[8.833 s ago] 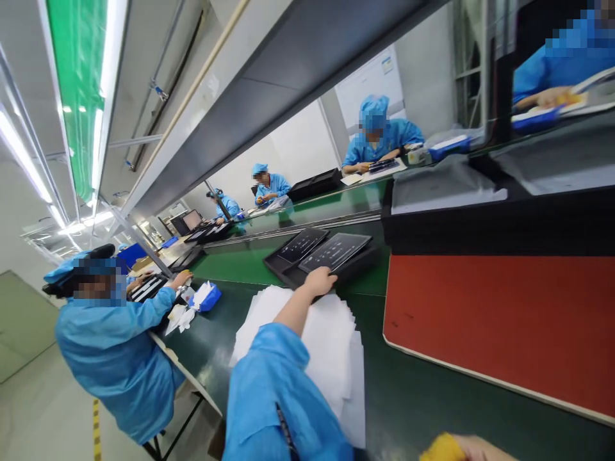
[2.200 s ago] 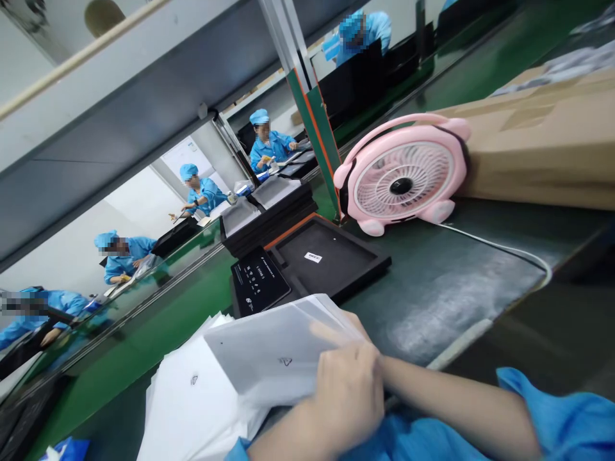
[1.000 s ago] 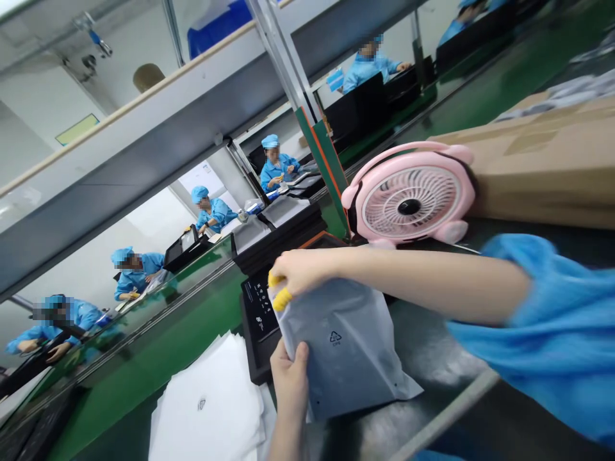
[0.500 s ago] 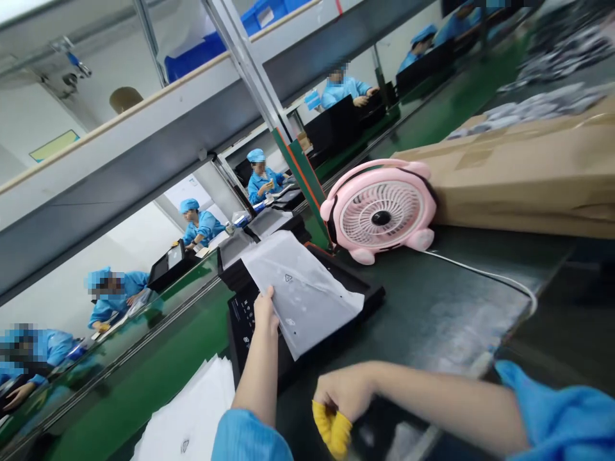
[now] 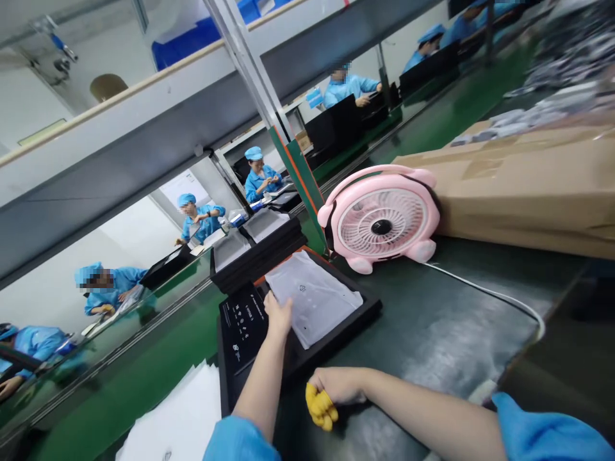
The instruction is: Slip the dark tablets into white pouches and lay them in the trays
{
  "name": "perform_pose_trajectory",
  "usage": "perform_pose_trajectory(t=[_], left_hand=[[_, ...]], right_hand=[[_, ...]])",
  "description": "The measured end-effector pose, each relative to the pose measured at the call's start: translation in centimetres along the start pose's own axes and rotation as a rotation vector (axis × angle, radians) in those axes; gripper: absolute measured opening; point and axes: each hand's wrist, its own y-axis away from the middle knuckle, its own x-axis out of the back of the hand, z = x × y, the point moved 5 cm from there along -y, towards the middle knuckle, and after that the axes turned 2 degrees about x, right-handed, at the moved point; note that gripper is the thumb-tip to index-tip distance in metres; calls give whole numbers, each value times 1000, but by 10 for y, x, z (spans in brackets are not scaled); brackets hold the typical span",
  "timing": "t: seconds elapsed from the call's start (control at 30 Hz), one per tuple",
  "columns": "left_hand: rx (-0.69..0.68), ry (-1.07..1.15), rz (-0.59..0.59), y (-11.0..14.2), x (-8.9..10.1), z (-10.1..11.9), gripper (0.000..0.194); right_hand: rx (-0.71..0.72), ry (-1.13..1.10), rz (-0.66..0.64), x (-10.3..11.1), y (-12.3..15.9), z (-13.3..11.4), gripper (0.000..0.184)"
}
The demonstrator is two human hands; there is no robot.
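A frosted plastic bag point(image 5: 314, 298) lies flat inside an open black box point(image 5: 358, 315) on the dark bench. My left hand point(image 5: 277, 315) reaches forward and grips the bag's near-left edge. Left of the bag, the box's black panel with white print point(image 5: 243, 323) shows beside my wrist. My right hand point(image 5: 331, 394) rests on the bench just in front of the box, its fingers curled in a loose fist. They wear yellow finger cots, and I see nothing in them.
A pink desk fan point(image 5: 379, 221) stands behind the box, its white cable point(image 5: 494, 298) trailing right. A long cardboard carton point(image 5: 523, 186) lies beyond. Stacked black boxes point(image 5: 254, 246) sit further back, white bags point(image 5: 182, 422) near left. Workers in blue sit along the green conveyor point(image 5: 144, 358).
My left hand has lowered the bag from mid-air down flat into the black box. My right hand has stayed low near the box's front edge.
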Motion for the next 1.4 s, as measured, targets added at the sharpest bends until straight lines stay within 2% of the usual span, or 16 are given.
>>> perform_pose_trajectory(t=[0.07,0.17,0.23,0.3,0.33,0.4,0.47,0.53,0.67,0.77,0.87,0.93,1.07,1.17,1.27,1.4], left_hand=[[-73,-57,10,18,34,1,36],[-29,-157,79,39,103,-12,33],[39,-414,144,52,154,-28,32],[147,-748,141,65,196,-50,31],[209,-871,112,72,212,-62,30],[314,-954,31,85,233,-87,24],[344,-937,-27,94,239,-108,16],[338,-925,-44,97,238,-124,14],[330,-930,87,95,233,-147,22],[306,-980,159,94,231,-158,21],[322,-992,163,93,229,-166,16],[339,-980,188,92,229,-167,18],[392,-910,243,92,232,-165,22],[502,-797,298,95,239,-164,22],[559,-702,309,97,241,-165,22],[445,-814,230,92,232,-165,11]], right_hand=[[2,34,16,0,2,-2,17],[-7,77,24,-2,3,-2,13],[-18,99,40,-3,3,0,12],[-26,95,67,-3,2,3,11],[-31,85,81,-3,2,4,10],[-45,88,70,-6,2,3,10],[-73,161,2,-11,1,-2,12],[-105,299,-72,-15,-2,-13,16],[-114,610,-90,-6,-31,-56,27],[-96,773,-21,15,-77,-95,36],[-89,1185,173,46,-136,-128,38],[-99,1403,304,64,-174,-142,39],[-134,1550,454,91,-233,-145,36],[-172,1597,482,102,-263,-134,33],[-217,1612,461,107,-283,-122,34],[-257,1620,436,109,-292,-123,32]])
